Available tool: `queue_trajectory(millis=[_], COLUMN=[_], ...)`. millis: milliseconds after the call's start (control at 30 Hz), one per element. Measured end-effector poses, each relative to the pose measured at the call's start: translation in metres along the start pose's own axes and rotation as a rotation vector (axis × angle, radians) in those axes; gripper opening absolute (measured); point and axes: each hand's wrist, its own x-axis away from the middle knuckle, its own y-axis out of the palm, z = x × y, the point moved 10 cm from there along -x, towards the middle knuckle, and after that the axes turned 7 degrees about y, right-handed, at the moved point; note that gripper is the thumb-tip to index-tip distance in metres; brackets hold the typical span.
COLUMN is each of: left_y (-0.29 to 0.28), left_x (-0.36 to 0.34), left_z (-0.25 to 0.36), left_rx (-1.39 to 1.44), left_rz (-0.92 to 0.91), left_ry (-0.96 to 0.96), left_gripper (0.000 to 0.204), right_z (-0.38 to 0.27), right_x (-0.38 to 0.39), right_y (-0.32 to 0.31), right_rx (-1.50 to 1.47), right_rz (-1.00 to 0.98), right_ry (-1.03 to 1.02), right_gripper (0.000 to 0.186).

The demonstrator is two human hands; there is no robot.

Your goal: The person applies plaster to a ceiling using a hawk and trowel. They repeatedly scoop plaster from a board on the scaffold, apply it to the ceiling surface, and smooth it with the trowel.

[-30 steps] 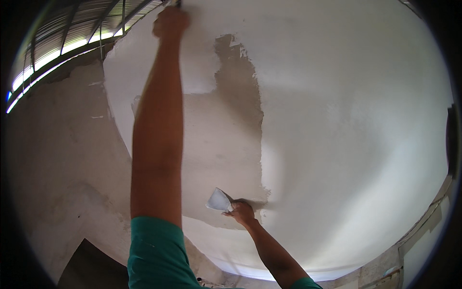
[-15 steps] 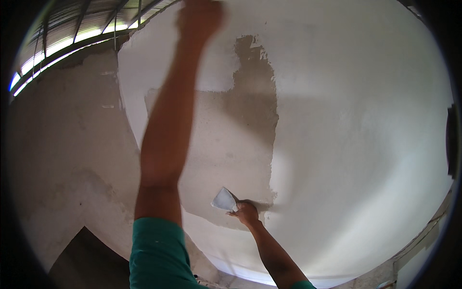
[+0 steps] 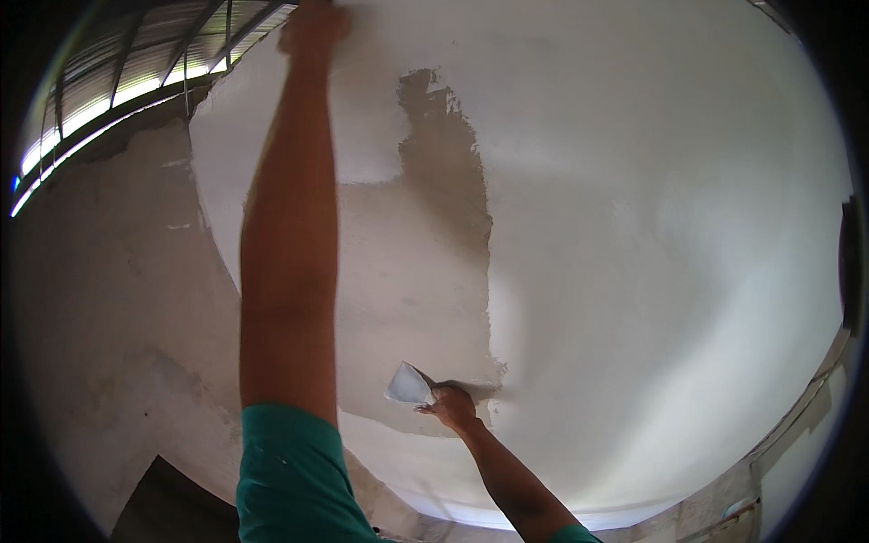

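Observation:
My left arm, in a green sleeve, reaches straight up the wall. My left hand (image 3: 313,24) is blurred at the top edge of the picture, against the white plastered wall (image 3: 634,226); whether it holds a tool is hidden. Lower down, my right hand (image 3: 450,405) grips a small flat scraper (image 3: 407,385) loaded with white putty, held just off the wall. It hovers at the lower edge of a bare grey-brown patch (image 3: 416,271) that runs up to a darker, rough strip (image 3: 439,145).
To the left is an unpainted grey wall (image 3: 100,299) meeting the white one at a corner. A corrugated metal roof with a bright gap (image 3: 118,81) shows at the upper left. A ledge or frame (image 3: 797,434) runs along the lower right.
My left arm and hand have swung to the right along the top of the wall. My right hand with the scraper has stayed in about the same place.

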Motion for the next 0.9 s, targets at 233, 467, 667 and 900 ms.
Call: queue_trajectory(millis=[233,467,667,900], left_y=[-0.102,-0.167,-0.061,-0.01], left_x=[0.082,0.164,0.159,0.173], left_z=[0.272,0.215,-0.078,-0.108], left_rx=[0.313,0.314,0.128,0.135], left_rz=[0.114,0.094,-0.134,-0.234], left_ry=[0.1,0.053,-0.45,-0.603], left_gripper=[0.024,0.022,0.041,0.04], right_z=[0.024,0.021,0.02,0.008], right_x=[0.0,0.001,-0.002,0.001], right_y=[-0.003,-0.013,0.004,-0.006], right_rx=[-0.022,-0.011,-0.064,0.012], right_rz=[-0.034,0.032,-0.014,0.06], right_ry=[0.083,0.078,0.099,0.037], right_gripper=[0.057,0.055,0.049,0.055])
